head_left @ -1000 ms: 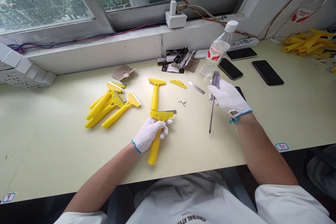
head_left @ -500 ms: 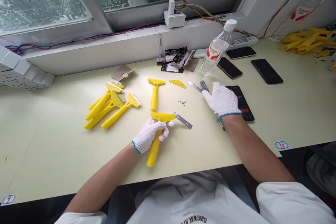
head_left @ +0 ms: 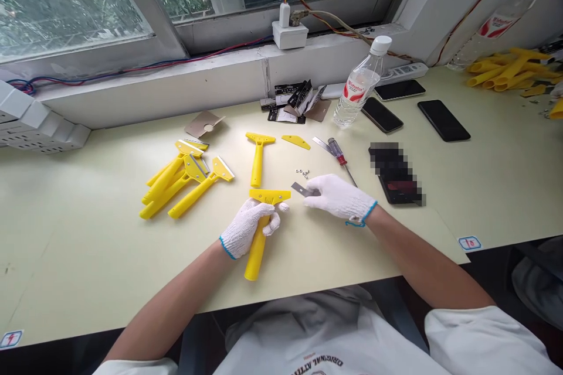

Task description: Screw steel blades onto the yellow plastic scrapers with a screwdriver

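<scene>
My left hand [head_left: 250, 224], in a white knit glove, is closed around the handle of a yellow scraper [head_left: 257, 252], its wide head pointing away from me. My right hand [head_left: 341, 196], also gloved, has its fingers closed on the right end of a flat metal blade [head_left: 300, 189], just right of the scraper's head. Small screws [head_left: 302, 173] lie beyond that blade. A screwdriver [head_left: 338, 152] with a clear and red handle rests beside another blade [head_left: 322, 144]. A yellow cover plate [head_left: 295, 141] and a second scraper body [head_left: 257, 161] lie farther back.
Several scrapers with blades [head_left: 189, 176] are piled on the left. A water bottle [head_left: 358, 85], phones [head_left: 444, 120] and black packaging [head_left: 294, 102] stand or lie toward the back and right. More yellow handles [head_left: 505, 70] are at the far right.
My right hand has let go of the screwdriver, which now lies on the table, and has moved left and nearer to grip the blade. My left hand keeps holding the scraper.
</scene>
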{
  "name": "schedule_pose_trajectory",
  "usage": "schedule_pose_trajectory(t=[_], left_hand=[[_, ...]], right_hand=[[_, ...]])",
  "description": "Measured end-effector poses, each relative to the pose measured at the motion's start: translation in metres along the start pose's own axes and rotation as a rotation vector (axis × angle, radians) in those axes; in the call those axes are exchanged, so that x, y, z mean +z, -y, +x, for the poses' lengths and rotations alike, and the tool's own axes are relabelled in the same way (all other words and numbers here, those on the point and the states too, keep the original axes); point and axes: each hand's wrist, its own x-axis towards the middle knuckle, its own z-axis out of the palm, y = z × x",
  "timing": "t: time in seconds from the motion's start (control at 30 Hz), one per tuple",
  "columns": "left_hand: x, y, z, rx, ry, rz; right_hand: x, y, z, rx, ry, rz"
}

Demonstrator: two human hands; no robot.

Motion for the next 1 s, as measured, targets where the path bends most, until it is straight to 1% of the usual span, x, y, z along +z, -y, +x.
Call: schedule_pose_trajectory(t=[0.07,0.1,0.2,0.3,0.37,0.47,0.57,0.7,0.77,0.83,0.87,0.9,0.93,1.0], left_hand=[[0.0,0.001,0.0,0.008,-0.008,-0.007],[-0.001,0.001,0.0,0.009,-0.008,-0.009],[0.0,0.002,0.0,0.006,-0.005,-0.009],[0.001,0.001,-0.001,0.002,-0.008,0.001],[0.001,0.001,-0.001,-0.001,-0.008,0.006],[0.001,0.001,-0.001,0.0,0.001,0.009],[0.001,0.001,-0.001,0.003,0.003,0.005],[0.001,0.0,-0.001,0.002,0.003,0.002],[0.001,0.0,-0.001,0.005,0.01,0.005],[0.001,0.0,-0.001,0.01,0.012,-0.002],[0.002,0.0,-0.002,0.01,0.014,-0.009],[0.002,0.0,-0.003,0.006,0.02,-0.016],[0.003,0.0,-0.004,0.003,0.029,-0.022],[0.005,-0.001,-0.006,0.002,0.05,-0.033]], right_hand=[[-0.009,-0.013,0.003,0.038,-0.082,0.008],[-0.014,-0.02,0.005,0.075,-0.146,-0.02],[-0.023,-0.043,0.014,0.192,-0.343,-0.175],[-0.026,-0.062,0.023,0.247,-0.463,-0.257],[-0.027,-0.072,0.029,0.252,-0.521,-0.279],[-0.027,-0.082,0.035,0.218,-0.601,-0.302],[-0.028,-0.088,0.04,0.218,-0.644,-0.339],[-0.03,-0.086,0.044,0.229,-0.646,-0.373],[-0.031,-0.076,0.042,0.194,-0.707,-0.371],[-0.029,-0.058,0.036,0.113,-0.775,-0.256],[-0.025,-0.047,0.032,0.064,-0.773,-0.126],[-0.02,-0.035,0.027,0.028,-0.726,0.062],[-0.013,-0.022,0.022,0.022,-0.621,0.297],[0.005,0.002,0.015,0.034,-0.276,0.811]])
